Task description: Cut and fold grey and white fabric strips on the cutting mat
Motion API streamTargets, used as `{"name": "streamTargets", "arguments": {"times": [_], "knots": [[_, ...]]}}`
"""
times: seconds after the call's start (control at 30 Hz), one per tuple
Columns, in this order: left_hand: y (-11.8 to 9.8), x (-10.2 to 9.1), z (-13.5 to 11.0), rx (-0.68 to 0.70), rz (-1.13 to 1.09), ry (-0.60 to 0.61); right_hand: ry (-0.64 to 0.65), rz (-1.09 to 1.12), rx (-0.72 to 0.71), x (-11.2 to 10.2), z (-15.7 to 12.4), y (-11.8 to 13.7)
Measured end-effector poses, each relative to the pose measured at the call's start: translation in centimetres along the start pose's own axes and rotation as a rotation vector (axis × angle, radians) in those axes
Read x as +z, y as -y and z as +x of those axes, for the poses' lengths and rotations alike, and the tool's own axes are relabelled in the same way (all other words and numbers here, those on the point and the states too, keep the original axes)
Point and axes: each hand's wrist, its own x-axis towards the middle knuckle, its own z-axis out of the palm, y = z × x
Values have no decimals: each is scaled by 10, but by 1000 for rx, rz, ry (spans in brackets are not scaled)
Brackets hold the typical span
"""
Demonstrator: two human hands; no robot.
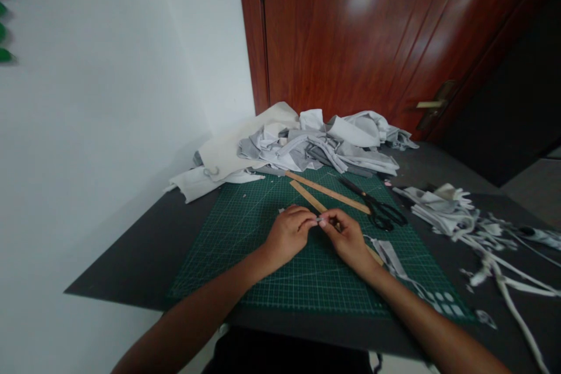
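Observation:
Above the middle of a green cutting mat (245, 245), my two hands meet fingertip to fingertip. Thumb and fingers of my left hand (290, 231) are pinched together. My right hand (345, 238) pinches from the other side. Between them shows a small pale greyish piece, too small to name. One wooden ruler (304, 194) runs beneath my right hand, partly covered by it. Another wooden ruler (328, 191) lies just beyond. Black-handled scissors (380, 210) rest on the mat to the right of my right hand. A grey fabric strip (391, 258) lies beside my right wrist.
A heap of white and grey fabric (302, 143) covers the table's back, against a red-brown door (333, 29). More scraps and white cords (451, 210) spread over the dark table (144, 251) at right. A white wall (109, 99) stands on the left.

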Motion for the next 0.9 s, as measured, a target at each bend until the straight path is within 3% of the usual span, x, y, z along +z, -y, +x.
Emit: {"name": "streamTargets", "arguments": {"times": [0.17,0.3,0.4,0.63,0.9], "knots": [[-4,5,2,-121,-279,-115,14,97,37,1,-2,3],[-3,10,1,-253,-444,-69,19,182,61,4,-6,3],[-7,8,1,-208,-401,-42,8,213,59,5,-8,2],[-6,6,1,-107,-368,-105,14,153,5,5,-9,5],[7,16,-1,-220,-518,-101,-56,-9,-94,11,-11,1]]}}
